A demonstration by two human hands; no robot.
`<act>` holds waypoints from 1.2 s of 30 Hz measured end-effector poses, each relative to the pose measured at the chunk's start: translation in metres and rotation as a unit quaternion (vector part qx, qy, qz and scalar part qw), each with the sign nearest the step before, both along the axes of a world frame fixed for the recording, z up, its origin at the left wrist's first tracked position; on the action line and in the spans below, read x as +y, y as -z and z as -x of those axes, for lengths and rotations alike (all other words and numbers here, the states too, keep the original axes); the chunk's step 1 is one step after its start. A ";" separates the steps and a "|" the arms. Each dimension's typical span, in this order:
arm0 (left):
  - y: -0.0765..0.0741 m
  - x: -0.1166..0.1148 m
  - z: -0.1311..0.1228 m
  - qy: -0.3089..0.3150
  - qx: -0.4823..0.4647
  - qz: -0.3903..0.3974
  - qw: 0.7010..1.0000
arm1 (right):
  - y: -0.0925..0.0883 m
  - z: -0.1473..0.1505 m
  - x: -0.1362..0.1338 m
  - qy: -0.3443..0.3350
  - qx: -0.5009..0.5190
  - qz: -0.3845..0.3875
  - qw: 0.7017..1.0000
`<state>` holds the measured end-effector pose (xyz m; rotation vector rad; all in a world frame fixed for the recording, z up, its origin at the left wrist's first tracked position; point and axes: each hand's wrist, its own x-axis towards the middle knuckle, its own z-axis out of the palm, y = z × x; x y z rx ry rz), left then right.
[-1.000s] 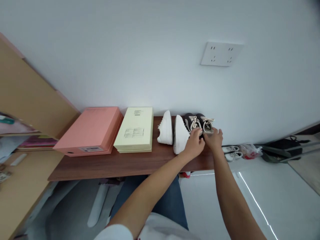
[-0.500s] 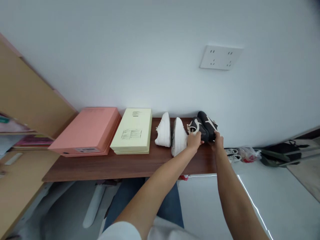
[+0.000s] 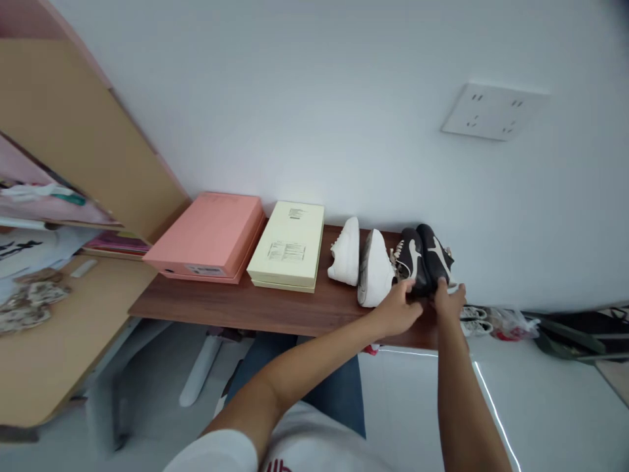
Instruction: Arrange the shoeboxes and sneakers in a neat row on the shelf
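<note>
On the counter (image 3: 295, 307), from left to right, lie a first box (image 3: 211, 229), a second box (image 3: 287, 242), a first pair of shoes (image 3: 376, 269) and a second pair of shoes (image 3: 415, 259). The wall (image 3: 295, 98) stands behind, bearing a socket plate (image 3: 491, 115) above and right of the last pair.

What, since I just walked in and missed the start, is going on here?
Someone is handling the dark shoes on a brown shelf. Their right hand is at the near end of the right one; their left hand, thumb and fingers parted, is by the left one, though contact is hard to tell. The white shoes lie on their sides to the left, then the cream box and the pink box.
</note>
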<state>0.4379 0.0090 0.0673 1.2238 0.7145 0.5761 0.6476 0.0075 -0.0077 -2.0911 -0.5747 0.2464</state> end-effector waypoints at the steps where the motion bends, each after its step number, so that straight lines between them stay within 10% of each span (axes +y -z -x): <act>1: 0.004 -0.008 0.024 0.035 0.006 0.015 0.999 | 0.001 0.010 -0.010 -0.005 -0.039 -0.018 0.999; 4: 0.022 -0.027 0.104 0.081 0.034 0.049 0.995 | 0.001 0.052 -0.043 0.008 -0.156 -0.111 0.981; 11: 0.051 -0.052 0.250 -0.149 0.098 0.135 0.975 | -0.015 0.179 -0.089 -0.189 -0.187 -0.171 0.949; 18: 0.073 -0.068 0.306 -0.331 0.084 0.122 0.932 | -0.016 0.283 -0.091 -0.382 -0.100 -0.138 0.908; 28: 0.064 -0.057 0.391 -0.407 0.032 0.100 0.907 | -0.034 0.373 -0.058 -0.478 0.022 -0.165 0.863; 36: 0.078 0.016 0.497 -0.589 0.150 -0.027 0.794 | -0.048 0.438 -0.017 -0.595 0.129 -0.063 0.790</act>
